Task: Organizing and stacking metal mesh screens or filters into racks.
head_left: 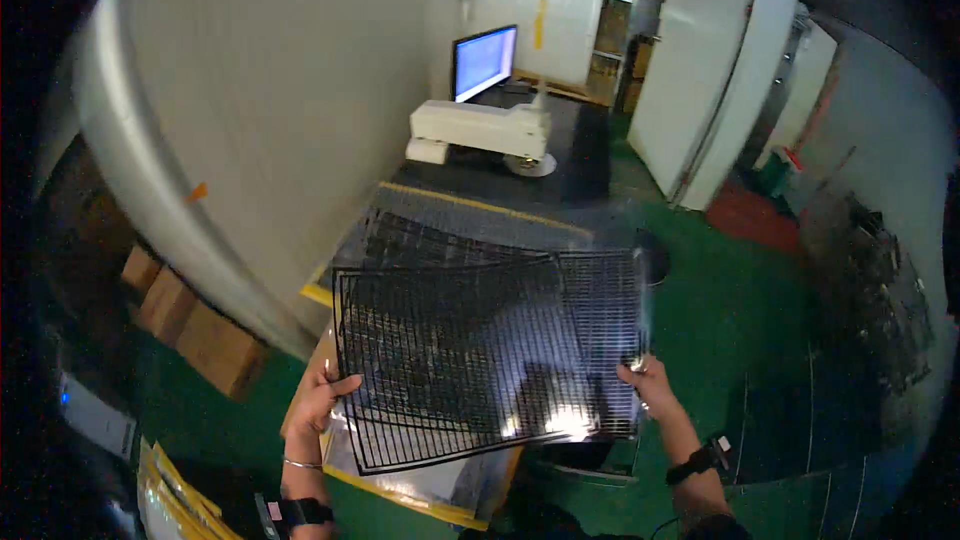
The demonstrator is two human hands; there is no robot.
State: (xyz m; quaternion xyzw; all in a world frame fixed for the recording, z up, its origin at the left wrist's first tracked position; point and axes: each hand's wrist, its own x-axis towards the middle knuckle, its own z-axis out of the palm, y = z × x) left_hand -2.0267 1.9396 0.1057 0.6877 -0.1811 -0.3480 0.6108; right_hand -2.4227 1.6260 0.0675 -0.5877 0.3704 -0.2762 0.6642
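Clear, glossy sheets (pixel 450 340) printed with rows of black lines are held up over the table, two seeming to overlap at an angle. My left hand (pixel 322 398) is closed on their left edge, thumb on top. At the right edge my right hand (pixel 650 386) pinches the sheet the same way. Light glares off the lower right part. Behind and partly under them, another dark-lined sheet (pixel 400 230) lies on the table. A yellow-edged clear layer (pixel 375 480) shows below the held sheets.
Beyond the table stand a white sewing-machine-like device (pixel 470 125) and a lit monitor (pixel 486 64). A pale wall (pixel 280 90) runs close on the left, with cardboard boxes (pixel 215 345) at its foot. An open white door (pixel 690 75) is at the back right, above the green floor (pixel 690 290).
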